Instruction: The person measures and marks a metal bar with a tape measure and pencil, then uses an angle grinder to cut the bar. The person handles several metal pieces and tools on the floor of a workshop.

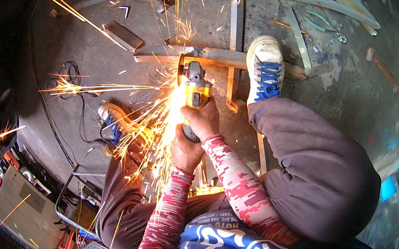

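Both hands are closed around a yellow and grey angle grinder (pixel 194 86): the right hand (pixel 202 120) is wrapped over the body just behind the head, and the left hand (pixel 185 152) is clasped around the rear handle below it. The grinder's disc is pressed against a rusty steel bar (pixel 215 57) lying across the concrete floor (pixel 359 85), and orange sparks (pixel 153 126) are thrown out to the left and downward. The bar is pinned by a white shoe with blue laces (pixel 264 68) just right of the grinder. A second shoe (pixel 111 119) is seen among the sparks. Green-handled pliers (pixel 322 23) are left well apart on the floor, upper right.
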A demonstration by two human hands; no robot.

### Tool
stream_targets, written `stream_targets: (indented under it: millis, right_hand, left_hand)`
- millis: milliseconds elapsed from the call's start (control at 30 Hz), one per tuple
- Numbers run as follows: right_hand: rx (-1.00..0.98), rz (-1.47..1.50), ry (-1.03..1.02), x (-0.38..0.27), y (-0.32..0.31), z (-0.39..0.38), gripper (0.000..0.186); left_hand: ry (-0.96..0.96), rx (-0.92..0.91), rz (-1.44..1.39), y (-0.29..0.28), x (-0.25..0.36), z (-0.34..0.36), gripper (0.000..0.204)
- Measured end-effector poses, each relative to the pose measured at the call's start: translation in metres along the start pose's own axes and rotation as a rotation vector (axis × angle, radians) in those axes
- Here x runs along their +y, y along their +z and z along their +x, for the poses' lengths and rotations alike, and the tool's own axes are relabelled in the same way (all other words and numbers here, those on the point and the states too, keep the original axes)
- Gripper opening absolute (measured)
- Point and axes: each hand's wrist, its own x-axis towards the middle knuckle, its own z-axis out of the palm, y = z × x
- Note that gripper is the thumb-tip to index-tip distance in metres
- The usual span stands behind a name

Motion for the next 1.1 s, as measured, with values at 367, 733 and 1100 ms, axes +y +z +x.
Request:
stream_targets:
  millis: [367,733,1100]
  right_hand:
    - [0.004,-0.007,0.023,0.0019,0.0008,-0.0002,0.062]
    - [0.003,0.028,0.011,0.0080,0.0039,0.0024,0.059]
    - [-0.012,0.026,0.020,0.0054,0.0023,0.0005,0.061]
  left_hand:
    - [0.015,0.001,0.067,0.0004,0.0007,0.0000,0.072]
    - [-0.020,-0.024,0.088,-0.0010,0.0023,0.0004,0.077]
    - [0.012,-0.029,-0.003,-0.0009,-0.0001,-0.0003,0.077]
